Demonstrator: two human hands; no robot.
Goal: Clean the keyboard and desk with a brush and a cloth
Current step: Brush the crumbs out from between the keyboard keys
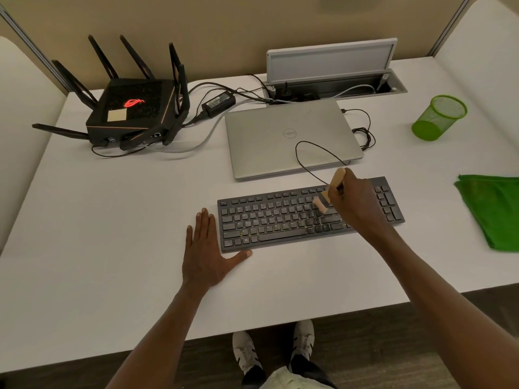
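A black keyboard (280,220) lies on the white desk (112,220), angled slightly. My right hand (354,200) grips a small wooden-handled brush (334,182) over the keyboard's right half, its pale bristles (320,204) touching the keys. My left hand (206,248) rests flat on the desk at the keyboard's left end, with the thumb along its front edge. A folded green cloth (491,209) lies at the desk's right edge, apart from both hands.
A closed silver laptop (289,136) sits behind the keyboard with a black cable looped over it. A black router (132,110) with antennas stands at the back left, beside a power adapter (219,102). A green mesh cup (438,116) stands back right. An open cable box (334,85) is at the back.
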